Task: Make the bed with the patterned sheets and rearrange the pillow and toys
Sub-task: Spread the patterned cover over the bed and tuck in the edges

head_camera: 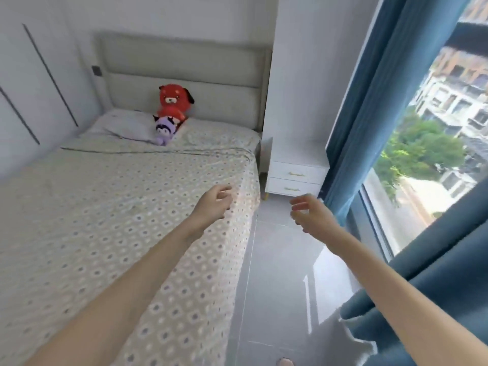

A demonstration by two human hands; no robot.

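Note:
A patterned sheet (111,212) with small circles lies flat over the bed, its top edge folded across near the head. A pale pillow (124,125) rests at the head on the left. A red plush toy (173,101) leans on the headboard (182,62), and a purple plush toy (165,130) lies in front of it beside the pillow. My left hand (215,202) hovers over the bed's right edge, fingers loosely curled, holding nothing. My right hand (309,211) is out over the floor beside the bed, fingers apart and empty.
A white two-drawer nightstand (295,178) stands right of the bed's head. Blue curtains (369,107) hang by a large window (435,141) on the right, one panel low at the right edge. A strip of grey tiled floor (277,286) runs between bed and window.

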